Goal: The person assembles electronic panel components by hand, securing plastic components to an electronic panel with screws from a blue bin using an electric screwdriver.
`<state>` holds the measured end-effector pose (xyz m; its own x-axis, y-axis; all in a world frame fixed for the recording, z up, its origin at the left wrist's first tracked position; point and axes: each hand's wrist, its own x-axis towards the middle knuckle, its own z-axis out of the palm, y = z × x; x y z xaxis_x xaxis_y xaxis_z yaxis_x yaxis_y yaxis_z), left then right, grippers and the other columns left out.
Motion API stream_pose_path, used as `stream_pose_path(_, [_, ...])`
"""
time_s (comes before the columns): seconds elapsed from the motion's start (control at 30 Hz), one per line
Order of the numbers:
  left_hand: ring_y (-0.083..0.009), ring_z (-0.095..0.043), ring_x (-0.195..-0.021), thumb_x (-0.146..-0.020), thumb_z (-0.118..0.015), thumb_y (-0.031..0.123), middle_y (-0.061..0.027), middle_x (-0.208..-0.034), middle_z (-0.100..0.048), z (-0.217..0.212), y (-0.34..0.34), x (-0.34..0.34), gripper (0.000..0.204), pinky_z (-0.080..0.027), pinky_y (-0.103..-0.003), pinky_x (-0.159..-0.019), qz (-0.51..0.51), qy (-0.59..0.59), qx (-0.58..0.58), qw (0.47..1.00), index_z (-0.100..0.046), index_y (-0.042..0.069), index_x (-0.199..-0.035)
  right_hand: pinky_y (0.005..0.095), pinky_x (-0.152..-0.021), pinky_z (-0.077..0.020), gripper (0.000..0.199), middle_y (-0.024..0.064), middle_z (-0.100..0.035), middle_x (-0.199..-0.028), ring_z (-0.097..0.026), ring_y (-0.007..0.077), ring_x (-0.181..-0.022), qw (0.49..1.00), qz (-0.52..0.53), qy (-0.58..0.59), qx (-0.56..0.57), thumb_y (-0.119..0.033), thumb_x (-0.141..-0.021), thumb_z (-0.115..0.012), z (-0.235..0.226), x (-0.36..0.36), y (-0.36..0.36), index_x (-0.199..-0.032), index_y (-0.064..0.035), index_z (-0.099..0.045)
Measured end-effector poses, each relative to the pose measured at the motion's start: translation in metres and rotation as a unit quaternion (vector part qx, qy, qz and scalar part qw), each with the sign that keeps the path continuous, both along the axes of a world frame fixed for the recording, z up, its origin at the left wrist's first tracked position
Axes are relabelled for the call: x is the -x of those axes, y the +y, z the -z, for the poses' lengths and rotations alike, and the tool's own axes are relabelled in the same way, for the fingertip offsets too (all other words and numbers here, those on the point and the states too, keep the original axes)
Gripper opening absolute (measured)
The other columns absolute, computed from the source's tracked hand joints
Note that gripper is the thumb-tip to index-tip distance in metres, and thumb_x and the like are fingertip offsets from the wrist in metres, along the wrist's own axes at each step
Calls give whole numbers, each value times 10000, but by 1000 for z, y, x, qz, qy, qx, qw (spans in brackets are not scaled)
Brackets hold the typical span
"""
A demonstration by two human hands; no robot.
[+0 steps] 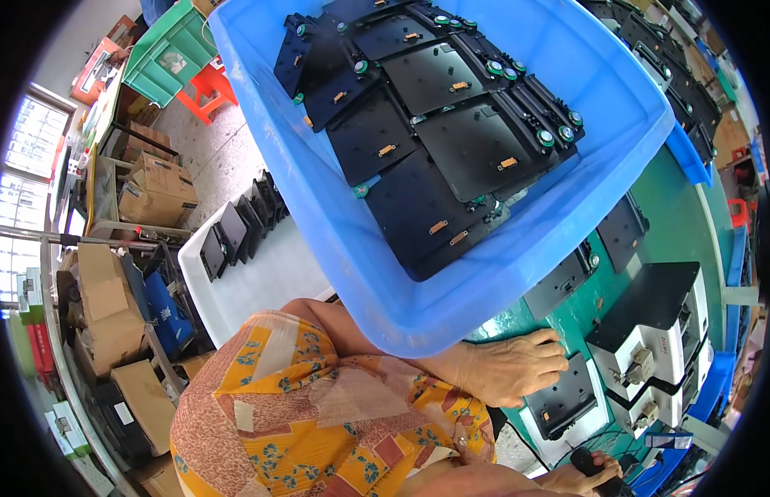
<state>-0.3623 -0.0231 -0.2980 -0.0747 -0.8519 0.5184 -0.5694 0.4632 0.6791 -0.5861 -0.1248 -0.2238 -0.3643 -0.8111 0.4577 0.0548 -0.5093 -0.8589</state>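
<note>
A large blue plastic bin (517, 248) fills the upper middle of the view, holding several flat black panels (451, 141) with green knobs and small orange tabs. Its near corner hangs over my left forearm. My left hand (517, 364) lies flat on the edge of the green table (675, 224), fingers stretched out and holding nothing, right beside a black panel (567, 398) in a white holder. At the bottom right, my right hand (588, 474) is wrapped around a dark handle-like object (585, 460). My patterned orange garment (319, 414) covers the lower middle.
White-and-black machines (658, 340) stand on the table at right. A white tray (261, 282) with upright black panels sits to the left. Cardboard boxes (157, 190), a green crate (166, 54) and an orange stool (207, 87) are on the floor at left. A second blue bin (687, 157) lies behind.
</note>
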Motion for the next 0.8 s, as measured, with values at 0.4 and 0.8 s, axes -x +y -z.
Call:
stream_pose_path(0.4, [-281,-545,-1046,-608,-828,283,-127,-1036,-605,12,-10,2,451,-342,-474,-1041,-72,-16,86,994,-681,-26,-901,282,-513,-364,208,-28,-461,-659,-452,130,-541,998,-12,57,11,-171,-909,-694,-2,-9,-3,-775,-131,-539])
stream_pose_path(0.8, [-297,-535,-1114,-671,-810,264,-170,-1145,-597,-9,14,-20,487,-355,-483,-1011,-36,-23,-69,997,-688,-43,-1029,336,-578,-461,210,88,-554,-739,-495,170,-610,994,-69,83,23,-94,-906,-759,19,51,-33,-825,-7,-586])
